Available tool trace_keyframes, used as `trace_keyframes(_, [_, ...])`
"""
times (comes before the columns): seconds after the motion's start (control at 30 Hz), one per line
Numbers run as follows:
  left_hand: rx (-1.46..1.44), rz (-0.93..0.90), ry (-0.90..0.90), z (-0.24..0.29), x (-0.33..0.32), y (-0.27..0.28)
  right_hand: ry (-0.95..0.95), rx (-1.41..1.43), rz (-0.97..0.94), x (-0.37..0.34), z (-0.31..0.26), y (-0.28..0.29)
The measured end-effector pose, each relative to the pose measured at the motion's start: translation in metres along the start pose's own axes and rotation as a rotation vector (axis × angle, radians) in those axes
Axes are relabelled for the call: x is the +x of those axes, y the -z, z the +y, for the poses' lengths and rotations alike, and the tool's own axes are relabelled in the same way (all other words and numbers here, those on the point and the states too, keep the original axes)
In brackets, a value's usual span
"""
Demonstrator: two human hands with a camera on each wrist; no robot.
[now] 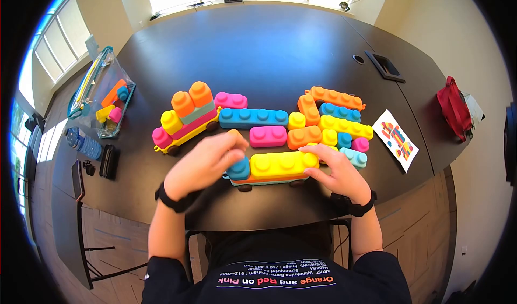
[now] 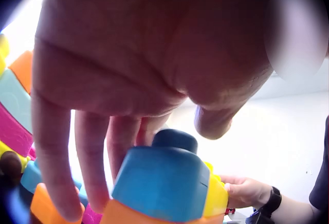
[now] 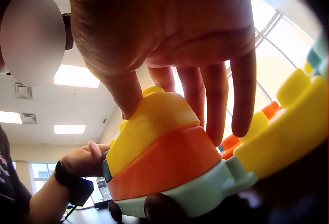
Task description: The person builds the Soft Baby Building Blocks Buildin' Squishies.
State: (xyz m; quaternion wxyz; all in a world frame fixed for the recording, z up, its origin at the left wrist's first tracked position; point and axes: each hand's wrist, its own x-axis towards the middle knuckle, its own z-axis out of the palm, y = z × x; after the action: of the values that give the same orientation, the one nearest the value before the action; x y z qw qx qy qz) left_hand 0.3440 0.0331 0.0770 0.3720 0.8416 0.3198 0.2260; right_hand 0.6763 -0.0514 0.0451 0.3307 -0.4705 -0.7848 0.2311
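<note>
A toy train car stands nearest the person, its pale teal wheeled base (image 3: 200, 198) carrying an orange block layer (image 3: 164, 157). On top sit a long yellow block (image 1: 283, 165) and, at the left end, a small blue block (image 2: 162, 183). My left hand (image 1: 202, 161) hovers around the blue block, its fingers reaching down past the far side and its thumb apart from the stud. At the other end my right hand (image 1: 344, 172) grips the yellow block, thumb on the near side and fingers on the far side.
Behind the car lie a long blue block (image 1: 253, 118), a pink block (image 1: 268, 136) and several other blocks. Another built car (image 1: 186, 124) stands left. A picture card (image 1: 396, 140) lies right; a clear bag (image 1: 102, 97) and a water bottle (image 1: 83, 142) stand far left.
</note>
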Motion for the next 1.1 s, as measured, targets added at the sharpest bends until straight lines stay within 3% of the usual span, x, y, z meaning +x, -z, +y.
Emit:
trace_keyframes(0.07, [0.074,-0.035,0.06,0.004,0.024,0.012,0.002,0.003,0.004,-0.001,0.0,0.0])
trace_keyframes(0.13, [0.187,-0.047,-0.093,-0.02,0.048,0.01,-0.007,0.004,0.007,-0.001,-0.001,0.0])
trace_keyframes(0.33, [0.434,-0.16,-0.176,-0.044,0.087,-0.009,-0.055,-0.006,-0.038,-0.001,-0.004,0.002])
trace_keyframes(0.57, [0.508,-0.224,-0.08,-0.044,0.094,-0.017,-0.003,0.017,0.007,-0.001,0.001,-0.004])
trace_keyframes(0.67, [0.521,-0.184,-0.138,-0.042,0.091,-0.012,-0.005,0.004,-0.004,0.0,0.0,-0.002])
trace_keyframes(0.73, [0.371,-0.012,-0.227,-0.037,0.085,0.0,0.01,-0.001,-0.002,0.0,0.0,-0.001])
trace_keyframes(0.87, [0.219,0.157,-0.263,-0.004,0.051,0.022,0.034,0.0,0.01,-0.001,0.004,-0.002])
trace_keyframes(1.0, [0.199,0.214,-0.301,0.019,0.003,0.024,0.024,0.008,0.001,0.0,0.002,-0.002])
trace_keyframes(1.1, [0.065,0.206,-0.225,0.018,-0.02,0.013,0.028,0.006,0.003,0.0,0.003,-0.003])
